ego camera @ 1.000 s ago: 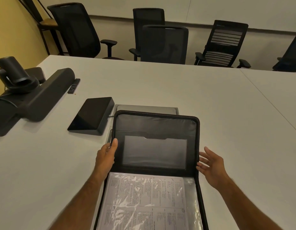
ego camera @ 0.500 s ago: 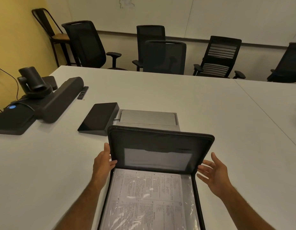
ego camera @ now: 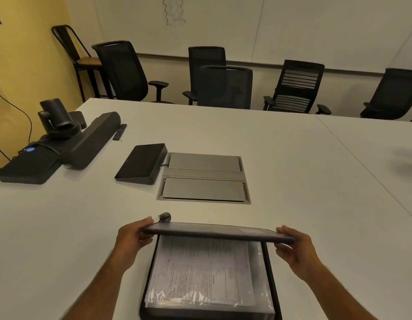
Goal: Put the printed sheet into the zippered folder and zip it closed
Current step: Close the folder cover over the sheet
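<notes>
Zippered folder (ego camera: 209, 312) lies on tabletop (ego camera: 293, 172), lower centre of frame; printed sheet (ego camera: 200, 271) inside under clear plastic. Cover (ego camera: 219, 232) half lowered, left hand (ego camera: 131, 239) and right hand (ego camera: 297, 248) each pinching a cover corner. Advice: lower evenly, align edges, keep sheet flat, then find zipper pull (ego camera: 165, 217).

White table (ego camera: 293, 172), black tablet (ego camera: 141, 163), conference camera (ego camera: 56, 116), speaker bar (ego camera: 94, 139), office chairs (ego camera: 223, 86)

printed sheet (ego camera: 201, 272): dense rows of small print, too fine to read
elsewhere: no legible text, brand or number
</notes>
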Motion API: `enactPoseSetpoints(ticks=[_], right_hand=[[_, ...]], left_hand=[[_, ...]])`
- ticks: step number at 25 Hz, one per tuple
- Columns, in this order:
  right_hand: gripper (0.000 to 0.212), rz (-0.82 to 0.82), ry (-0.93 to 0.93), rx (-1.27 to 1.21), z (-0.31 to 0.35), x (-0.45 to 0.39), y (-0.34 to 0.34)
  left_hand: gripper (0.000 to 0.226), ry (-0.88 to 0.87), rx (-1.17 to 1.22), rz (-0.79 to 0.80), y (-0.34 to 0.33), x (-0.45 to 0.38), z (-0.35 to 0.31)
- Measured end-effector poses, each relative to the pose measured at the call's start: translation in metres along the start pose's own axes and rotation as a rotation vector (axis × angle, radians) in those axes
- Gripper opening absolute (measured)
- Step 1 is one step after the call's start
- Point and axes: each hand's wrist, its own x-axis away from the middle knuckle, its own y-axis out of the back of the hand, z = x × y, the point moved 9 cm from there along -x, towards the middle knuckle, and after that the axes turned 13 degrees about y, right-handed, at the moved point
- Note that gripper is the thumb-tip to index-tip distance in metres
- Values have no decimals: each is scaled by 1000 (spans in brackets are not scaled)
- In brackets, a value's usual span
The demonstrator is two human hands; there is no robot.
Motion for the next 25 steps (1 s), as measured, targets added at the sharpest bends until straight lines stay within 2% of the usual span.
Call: enactPoseSetpoints(ticks=[2, 5, 9, 13, 16, 18, 22, 25], right_hand=[[22, 19, 17, 47, -10, 9, 11], [33, 72, -61, 173, -34, 24, 24], [26, 119, -99, 292, -54, 44, 29], [40, 143, -96, 455, -72, 54, 29], [61, 148, -139, 551, -88, 60, 28], [71, 153, -139, 629, -94, 64, 23], [85, 149, -32, 916, -97, 69, 14], [93, 162, 18, 1308, -87, 73, 9]], left_hand=[[9, -5, -89, 7, 8, 9, 8], [22, 0, -308, -6, 18, 16, 25], [37, 16, -449, -30, 27, 18, 49], [59, -5, -622, -56, 20, 27, 69], [82, -39, -802, -62, 14, 27, 84], [85, -82, -879, -32, 8, 28, 91], [91, -133, -1140, -93, 3, 23, 102], [95, -175, -1285, -180, -1, 22, 99]])
